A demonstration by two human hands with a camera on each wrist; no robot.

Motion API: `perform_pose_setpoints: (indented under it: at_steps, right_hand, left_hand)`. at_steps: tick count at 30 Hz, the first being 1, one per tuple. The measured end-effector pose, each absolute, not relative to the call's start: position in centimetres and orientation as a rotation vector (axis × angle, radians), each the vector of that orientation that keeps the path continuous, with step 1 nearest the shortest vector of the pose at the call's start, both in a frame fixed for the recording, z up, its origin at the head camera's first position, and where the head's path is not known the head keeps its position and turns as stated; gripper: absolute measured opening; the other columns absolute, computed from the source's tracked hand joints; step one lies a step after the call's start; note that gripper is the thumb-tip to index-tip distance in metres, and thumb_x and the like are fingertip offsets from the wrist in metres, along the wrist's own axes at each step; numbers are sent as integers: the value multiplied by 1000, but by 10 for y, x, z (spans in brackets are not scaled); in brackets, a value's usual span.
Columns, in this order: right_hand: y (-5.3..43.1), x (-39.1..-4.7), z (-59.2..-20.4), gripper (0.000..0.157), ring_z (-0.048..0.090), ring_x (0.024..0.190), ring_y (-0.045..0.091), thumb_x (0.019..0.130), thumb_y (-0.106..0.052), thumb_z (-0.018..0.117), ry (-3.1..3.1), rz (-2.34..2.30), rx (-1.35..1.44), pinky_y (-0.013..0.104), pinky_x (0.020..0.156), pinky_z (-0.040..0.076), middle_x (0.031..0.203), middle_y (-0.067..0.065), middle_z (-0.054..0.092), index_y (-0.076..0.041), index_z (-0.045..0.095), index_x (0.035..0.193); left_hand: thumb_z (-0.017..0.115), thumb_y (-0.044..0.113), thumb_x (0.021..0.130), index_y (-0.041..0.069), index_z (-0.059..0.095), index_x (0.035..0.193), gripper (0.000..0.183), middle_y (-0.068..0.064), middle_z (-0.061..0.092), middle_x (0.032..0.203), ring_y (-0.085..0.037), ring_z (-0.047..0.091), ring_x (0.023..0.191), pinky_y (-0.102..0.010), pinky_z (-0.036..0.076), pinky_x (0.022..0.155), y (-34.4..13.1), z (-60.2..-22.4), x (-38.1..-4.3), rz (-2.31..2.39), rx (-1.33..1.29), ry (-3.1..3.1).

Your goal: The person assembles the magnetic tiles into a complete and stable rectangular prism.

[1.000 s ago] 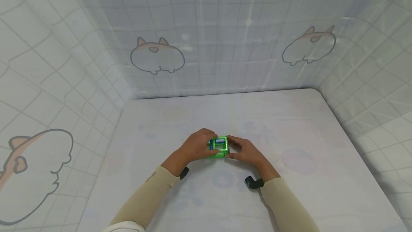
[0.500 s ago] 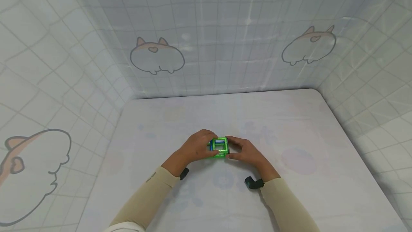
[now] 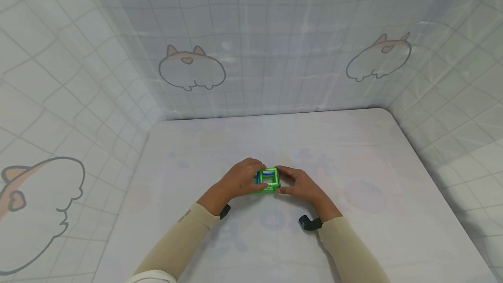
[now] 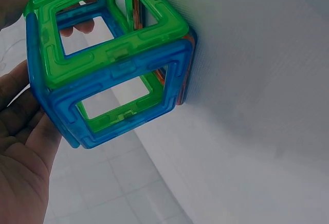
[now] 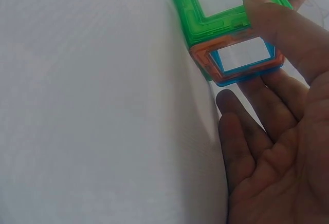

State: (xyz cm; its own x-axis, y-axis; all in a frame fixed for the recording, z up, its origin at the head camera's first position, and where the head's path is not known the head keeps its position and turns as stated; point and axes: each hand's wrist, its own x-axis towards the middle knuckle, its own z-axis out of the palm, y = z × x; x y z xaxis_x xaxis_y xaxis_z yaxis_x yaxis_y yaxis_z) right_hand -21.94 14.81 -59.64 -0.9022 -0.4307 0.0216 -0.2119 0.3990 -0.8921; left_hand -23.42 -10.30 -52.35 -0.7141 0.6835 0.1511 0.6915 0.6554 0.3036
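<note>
A small box of magnetic tiles [image 3: 269,179], made of see-through green, blue and orange square frames, sits near the middle of the table. My left hand [image 3: 241,179] grips its left side, with the thumb along the near edge. My right hand [image 3: 301,184] holds the right side between thumb and fingers. In the left wrist view, a green frame [image 4: 118,53] meets a blue frame [image 4: 123,88]; fingertips show through the openings. An orange frame [image 5: 205,54] faces the right palm in the right wrist view, where the thumb presses a green frame [image 5: 205,29]. Part of the left side is hidden by the left hand.
The white table [image 3: 353,152] has faint coloured prints and a rounded far right corner. Hanging cloth with a grid and cartoon animals [image 3: 192,69] encloses it at the back and both sides. Each wrist carries a dark strap-on piece [image 3: 309,222].
Both hands and the tile box stay almost where they were, with the same grip. The print on the left cloth has slid slightly further left in view.
</note>
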Motion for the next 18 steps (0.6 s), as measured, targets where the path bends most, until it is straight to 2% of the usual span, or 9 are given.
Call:
perform_pose_setpoints:
  at_steps: [11, 18]
  right_hand:
    - [153, -222, -591, 78, 51, 134, 26, 80, -34, 85, 2398, -1528, -560, 46, 113, 43, 148, 4, 52, -14, 50, 147]
    - [153, -222, -592, 76, 48, 137, 27, 79, -27, 85, 2372, -1554, -549, 47, 115, 40, 148, 6, 52, -12, 51, 146]
  left_hand:
    - [78, 46, 83, 9, 69, 121, 53, 0, 68, 118, -15, 60, 112, -30, 56, 94, -100, -518, -235, -563, -1161, -2881]
    - [78, 46, 84, 9, 68, 122, 54, -2, 67, 120, -16, 59, 114, -32, 55, 96, -99, -517, -234, -570, -1163, -2909]
